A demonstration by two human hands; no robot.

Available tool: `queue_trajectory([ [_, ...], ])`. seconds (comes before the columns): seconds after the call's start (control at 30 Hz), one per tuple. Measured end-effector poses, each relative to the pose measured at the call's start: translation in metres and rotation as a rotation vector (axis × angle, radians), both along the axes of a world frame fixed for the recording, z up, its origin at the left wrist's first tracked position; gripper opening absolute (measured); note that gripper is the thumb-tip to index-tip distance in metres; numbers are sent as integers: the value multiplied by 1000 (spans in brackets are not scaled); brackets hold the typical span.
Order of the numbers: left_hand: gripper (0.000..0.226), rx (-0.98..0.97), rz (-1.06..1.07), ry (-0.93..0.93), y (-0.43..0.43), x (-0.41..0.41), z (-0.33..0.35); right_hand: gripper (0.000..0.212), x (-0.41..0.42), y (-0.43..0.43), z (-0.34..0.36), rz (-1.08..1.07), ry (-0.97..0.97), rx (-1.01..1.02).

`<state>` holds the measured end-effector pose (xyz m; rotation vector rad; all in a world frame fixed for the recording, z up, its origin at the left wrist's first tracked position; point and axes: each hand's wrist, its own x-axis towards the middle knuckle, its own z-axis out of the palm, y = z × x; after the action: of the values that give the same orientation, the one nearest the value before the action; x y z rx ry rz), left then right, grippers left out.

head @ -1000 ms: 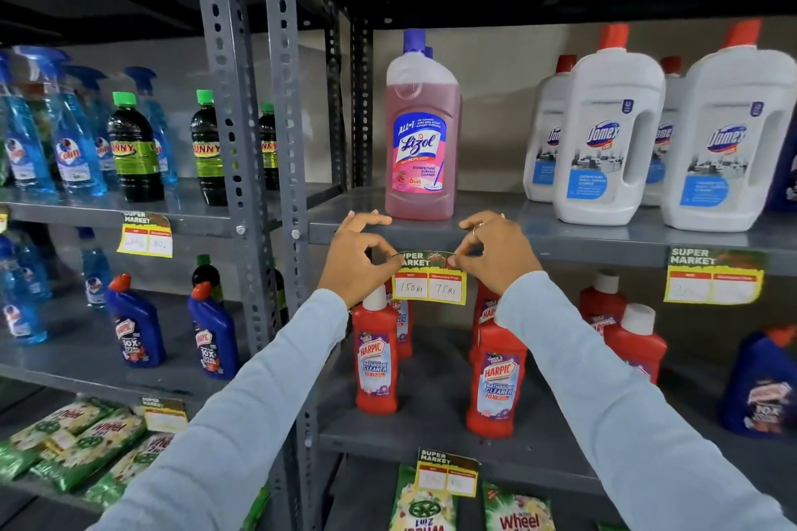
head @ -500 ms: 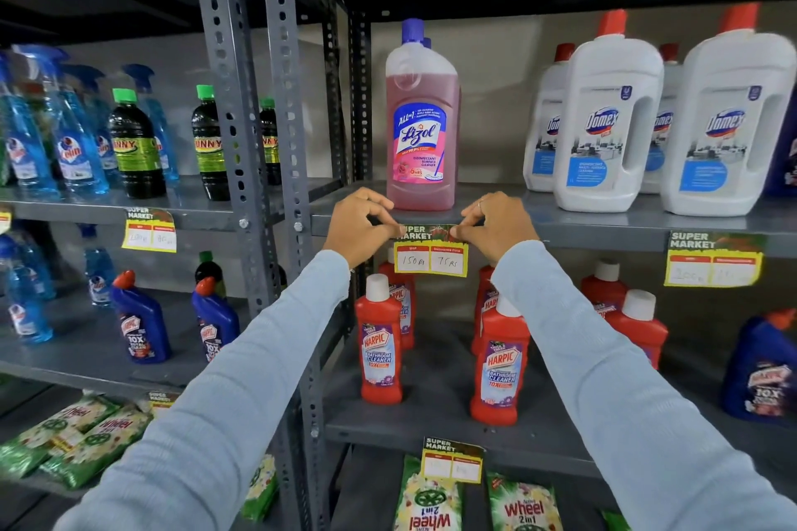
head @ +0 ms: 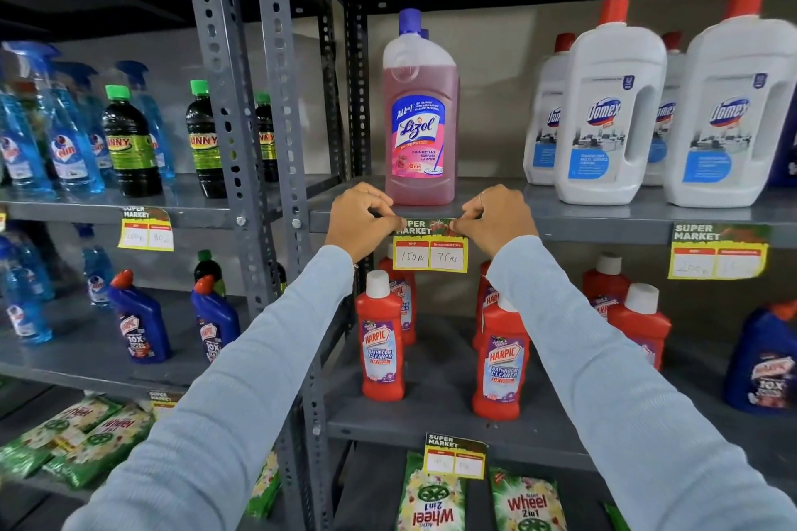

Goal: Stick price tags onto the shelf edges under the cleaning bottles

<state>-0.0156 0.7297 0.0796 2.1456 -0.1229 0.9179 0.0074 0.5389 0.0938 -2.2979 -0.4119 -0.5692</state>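
Note:
A yellow and green price tag [head: 430, 251] marked 150 and 75 lies against the grey shelf edge [head: 582, 228], directly below the pink Lizol bottle [head: 421, 116]. My left hand [head: 361, 221] pinches the tag's upper left corner. Its upper right corner is pinched by my right hand [head: 496, 219]. Both thumbs press the tag's top strip onto the shelf edge.
White Domex bottles [head: 612, 116] stand to the right, with another tag [head: 718, 251] stuck under them. Red Harpic bottles [head: 381, 341] fill the shelf below. A perforated upright post [head: 276, 142] stands left of my hands. Blue spray bottles and a tag [head: 146, 228] are further left.
Both hands have lifted the tag from below the shelf edge up onto it, under the Lizol bottle, and now press its top against the edge.

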Motion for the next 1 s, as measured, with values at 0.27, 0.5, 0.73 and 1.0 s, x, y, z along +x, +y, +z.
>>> queue_trajectory([
  [0.27, 29, 13, -35, -31, 3, -9, 0, 28, -1, -7, -2, -41, -31, 41],
  [0.5, 52, 124, 157, 9, -15, 1, -7, 21, -1, -7, -6, -29, -62, 72],
  [0.73, 41, 112, 252, -25, -25, 5, 0, 20, 0, -5, -8, -25, -82, 90],
  [1.0, 36, 317, 335, -81, -32, -2, -3, 13, -6, -3, -17, -40, -144, 81],
])
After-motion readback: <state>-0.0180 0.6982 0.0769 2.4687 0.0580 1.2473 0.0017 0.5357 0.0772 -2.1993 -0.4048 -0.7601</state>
